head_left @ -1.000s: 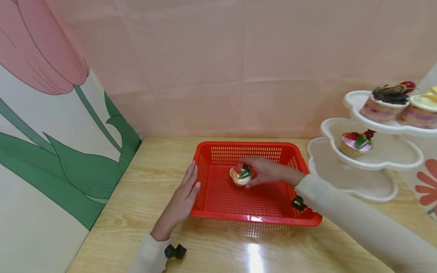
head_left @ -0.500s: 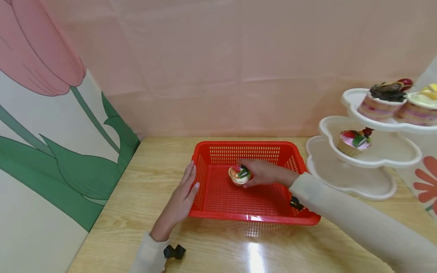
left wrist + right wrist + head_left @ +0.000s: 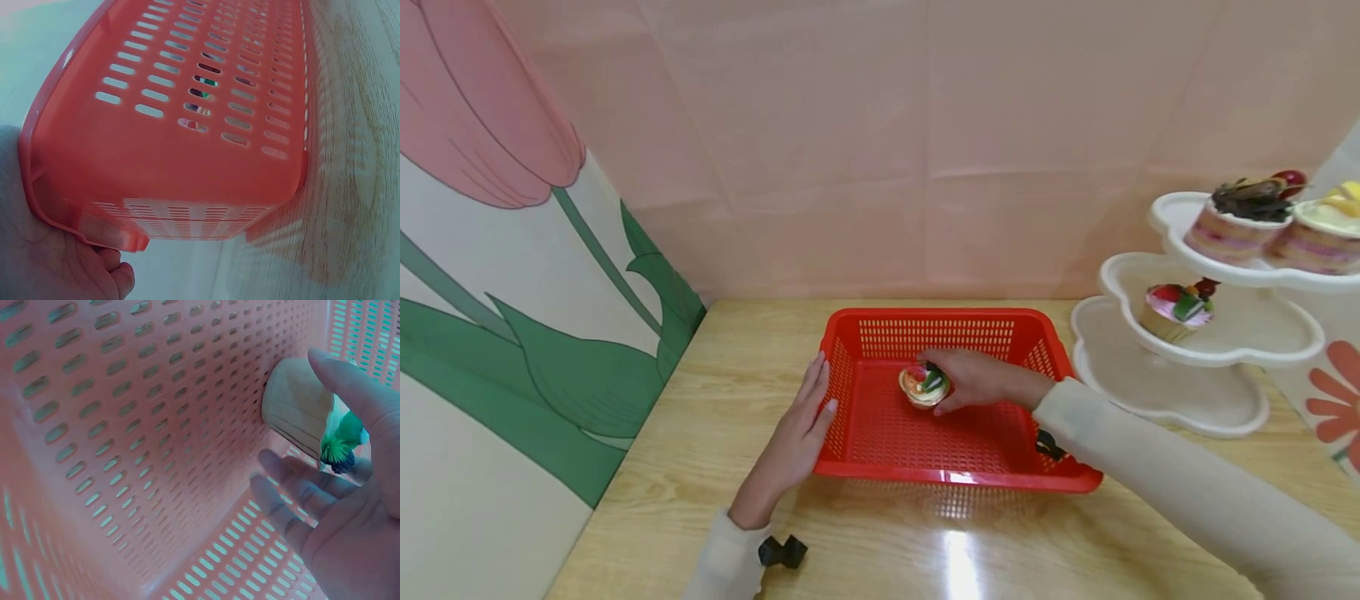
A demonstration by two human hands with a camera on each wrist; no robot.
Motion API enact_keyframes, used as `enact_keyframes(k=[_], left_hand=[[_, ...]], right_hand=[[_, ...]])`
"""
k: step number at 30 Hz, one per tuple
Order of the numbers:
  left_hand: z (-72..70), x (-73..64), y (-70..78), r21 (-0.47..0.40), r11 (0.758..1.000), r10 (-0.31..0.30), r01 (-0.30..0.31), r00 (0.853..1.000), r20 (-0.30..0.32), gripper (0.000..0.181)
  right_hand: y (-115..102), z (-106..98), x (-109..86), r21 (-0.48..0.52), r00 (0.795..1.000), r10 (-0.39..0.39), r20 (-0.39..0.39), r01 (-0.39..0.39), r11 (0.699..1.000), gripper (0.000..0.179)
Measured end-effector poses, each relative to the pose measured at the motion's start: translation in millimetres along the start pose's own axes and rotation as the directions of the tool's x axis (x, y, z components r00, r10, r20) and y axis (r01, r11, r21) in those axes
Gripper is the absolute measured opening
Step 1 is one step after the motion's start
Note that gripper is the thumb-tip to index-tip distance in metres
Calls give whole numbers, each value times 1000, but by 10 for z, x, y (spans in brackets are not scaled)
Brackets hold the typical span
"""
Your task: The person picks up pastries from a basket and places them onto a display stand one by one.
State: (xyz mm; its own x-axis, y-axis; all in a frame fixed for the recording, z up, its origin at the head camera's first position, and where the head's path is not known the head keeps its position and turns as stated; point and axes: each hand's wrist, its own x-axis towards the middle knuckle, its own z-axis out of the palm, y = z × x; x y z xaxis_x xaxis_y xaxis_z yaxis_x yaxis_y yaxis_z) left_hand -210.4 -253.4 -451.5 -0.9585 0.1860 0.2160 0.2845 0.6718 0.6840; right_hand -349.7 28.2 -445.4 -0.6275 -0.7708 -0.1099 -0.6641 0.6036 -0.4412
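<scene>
A toy cupcake (image 3: 922,386) with white swirled topping and fruit pieces stands on the floor of a red plastic basket (image 3: 958,478). My right hand (image 3: 973,377) reaches in and holds it from the right, thumb on the near side and fingers on the far side. In the right wrist view, the cupcake's pale cup (image 3: 299,406) shows between thumb and fingers, while the lower fingers (image 3: 281,506) reach past it. My left hand (image 3: 797,437) rests with straight fingers along the basket's left rim, at the basket's outer wall (image 3: 156,162) in the left wrist view.
To the right stands a white three-tier stand (image 3: 1247,360). A pink-topped cupcake (image 3: 1176,311) sits on its middle tier, a chocolate-topped cake (image 3: 1240,225) and a yellow-topped cake (image 3: 1322,227) on the top one. A pink cloth backdrop (image 3: 850,150) hangs behind the wooden table (image 3: 700,475).
My right thumb and fingers have drawn in closer around the cupcake, which has shifted very slightly left. The left hand stays on the basket's rim. The whole view has drifted slightly.
</scene>
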Motion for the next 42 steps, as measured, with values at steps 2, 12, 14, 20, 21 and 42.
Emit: enact_keyframes(k=[2, 12, 14, 20, 21, 42], left_hand=[[-6, 3, 2, -5, 1000, 8, -8, 1000, -2, 62], [15, 15, -40, -8, 999, 34, -34, 999, -18, 61], [3, 21, -31, -5, 999, 44, -45, 999, -24, 61], [-29, 38, -3, 7, 998, 56, -56, 998, -32, 57], [-29, 40, -4, 10, 998, 57, -56, 998, -32, 56], [-2, -14, 3, -14, 999, 37, -37, 999, -34, 61]], right_hand=[[-10, 8, 6, -6, 1000, -24, -3, 24, 1000, 86], [-47, 14, 24, -31, 1000, 8, -14, -8, 999, 71], [-47, 6, 26, -19, 1000, 8, -16, -9, 1000, 68], [-60, -33, 25, 19, 1000, -25, -16, 26, 999, 64], [-61, -37, 27, 22, 999, -33, -15, 33, 999, 63], [-47, -102, -34, 74, 994, -81, -69, 86, 993, 51]])
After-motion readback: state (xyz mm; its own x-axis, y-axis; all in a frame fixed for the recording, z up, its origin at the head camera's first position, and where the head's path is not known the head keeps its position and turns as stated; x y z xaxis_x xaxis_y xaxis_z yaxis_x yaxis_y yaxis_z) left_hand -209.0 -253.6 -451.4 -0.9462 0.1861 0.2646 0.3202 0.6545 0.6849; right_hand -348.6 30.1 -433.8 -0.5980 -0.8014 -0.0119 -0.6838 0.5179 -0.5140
